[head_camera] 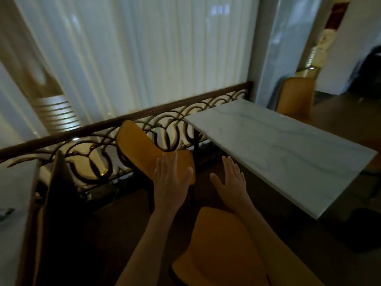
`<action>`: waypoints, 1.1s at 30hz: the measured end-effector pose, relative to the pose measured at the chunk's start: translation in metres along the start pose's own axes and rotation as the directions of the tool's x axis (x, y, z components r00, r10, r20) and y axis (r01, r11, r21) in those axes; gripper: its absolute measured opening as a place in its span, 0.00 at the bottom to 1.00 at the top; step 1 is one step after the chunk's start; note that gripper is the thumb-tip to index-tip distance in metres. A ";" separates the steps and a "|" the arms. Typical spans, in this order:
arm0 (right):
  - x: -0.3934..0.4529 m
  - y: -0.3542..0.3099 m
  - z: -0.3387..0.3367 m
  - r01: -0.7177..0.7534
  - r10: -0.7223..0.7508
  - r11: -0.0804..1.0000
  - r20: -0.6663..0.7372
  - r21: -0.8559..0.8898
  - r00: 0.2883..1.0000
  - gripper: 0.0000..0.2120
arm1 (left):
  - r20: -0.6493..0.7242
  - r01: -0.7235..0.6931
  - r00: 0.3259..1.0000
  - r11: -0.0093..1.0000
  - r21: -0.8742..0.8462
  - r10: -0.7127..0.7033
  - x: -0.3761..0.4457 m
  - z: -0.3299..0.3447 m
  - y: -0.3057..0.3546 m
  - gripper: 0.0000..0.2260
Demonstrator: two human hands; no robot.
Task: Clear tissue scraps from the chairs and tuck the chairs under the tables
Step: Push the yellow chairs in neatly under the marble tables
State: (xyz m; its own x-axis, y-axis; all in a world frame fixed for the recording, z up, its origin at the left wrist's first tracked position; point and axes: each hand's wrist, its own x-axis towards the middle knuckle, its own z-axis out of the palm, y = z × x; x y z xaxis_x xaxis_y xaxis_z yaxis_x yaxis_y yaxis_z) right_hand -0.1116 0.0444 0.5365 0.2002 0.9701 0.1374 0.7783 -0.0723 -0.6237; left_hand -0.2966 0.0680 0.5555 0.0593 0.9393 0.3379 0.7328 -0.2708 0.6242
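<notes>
Both hands empty, fingers spread: left hand over far chair, right hand beside desk edge. Chair looks rigid, light; grip backrest top.

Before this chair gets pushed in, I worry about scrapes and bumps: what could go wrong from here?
The far orange chair stands close to the scrolled iron railing, apart from the marble table; a skewed push may knock its back against the railing. The left hand and right hand are open and gripping nothing, so the push may lack control. The near orange chair sits under the arms and could catch the person stepping forward.
</notes>
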 end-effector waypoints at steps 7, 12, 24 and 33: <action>-0.017 0.042 -0.037 -0.155 0.156 0.988 -0.130 0.012 0.979 0.36 | 0.147 -0.122 0.980 0.989 -0.085 0.133 0.013 0.046 0.044 0.33; -0.042 0.058 -0.042 -0.271 0.271 0.962 -0.176 0.021 0.946 0.36 | 0.247 -0.149 0.952 0.978 -0.145 0.182 0.002 0.060 0.056 0.33; -0.166 0.070 0.027 -0.596 0.595 0.803 -0.107 0.026 0.797 0.36 | 0.534 0.218 0.837 0.968 -0.120 -0.122 -0.103 0.080 -0.040 0.35; -0.256 0.083 0.082 -0.862 0.920 0.392 -0.162 0.321 0.358 0.43 | 0.541 0.738 0.622 0.654 -0.166 -0.566 -0.198 0.073 -0.088 0.46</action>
State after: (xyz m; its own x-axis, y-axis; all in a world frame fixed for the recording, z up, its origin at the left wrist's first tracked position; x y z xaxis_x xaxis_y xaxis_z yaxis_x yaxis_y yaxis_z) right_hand -0.1464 -0.1907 0.3867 0.8839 0.2431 -0.3997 -0.0582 -0.7906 -0.6096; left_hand -0.3230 -0.0789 0.3820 -0.0107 0.8517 -0.5239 0.4107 0.4814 0.7743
